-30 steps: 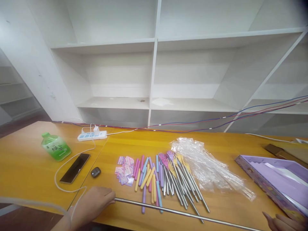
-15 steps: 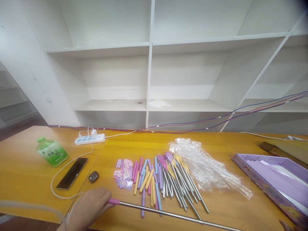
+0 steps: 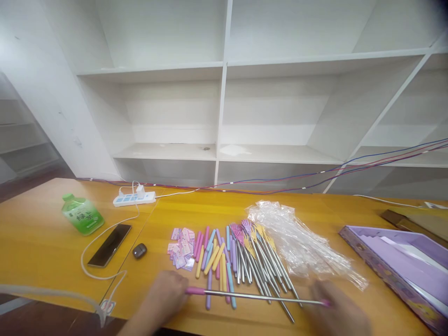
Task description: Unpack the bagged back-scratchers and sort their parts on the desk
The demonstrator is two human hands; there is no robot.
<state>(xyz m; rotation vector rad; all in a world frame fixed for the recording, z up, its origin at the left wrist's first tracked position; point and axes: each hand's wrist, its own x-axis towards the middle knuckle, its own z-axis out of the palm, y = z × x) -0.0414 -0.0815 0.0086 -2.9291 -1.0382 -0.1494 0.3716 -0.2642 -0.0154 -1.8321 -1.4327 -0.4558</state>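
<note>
A telescopic back scratcher [image 3: 259, 297] with a pink handle and a metal rod lies nearly level between my hands, over the table's front part. My left hand [image 3: 165, 296] is closed around its pink handle. At the far end, my right hand [image 3: 340, 308], blurred by motion, grips by the pink head, whose shape is mostly hidden. Behind the rod lie loose handle grips [image 3: 217, 259] in pink, yellow, blue and purple. Beside them is a bundle of metal rods with hand-shaped heads [image 3: 259, 235]. Small printed cards [image 3: 182, 247] lie to the left of the grips.
Clear plastic bags [image 3: 297, 242] are heaped right of the rods. A purple box [image 3: 385, 266] stands at the right. On the left are a green bottle [image 3: 83, 214], a phone [image 3: 110, 245], a dark earbud case [image 3: 139, 251] and a power strip [image 3: 135, 199] with a white cable.
My right hand has come in from the lower right edge onto the scratcher's far end. The rod spans a shorter length now. My left hand has shifted right with the handle.
</note>
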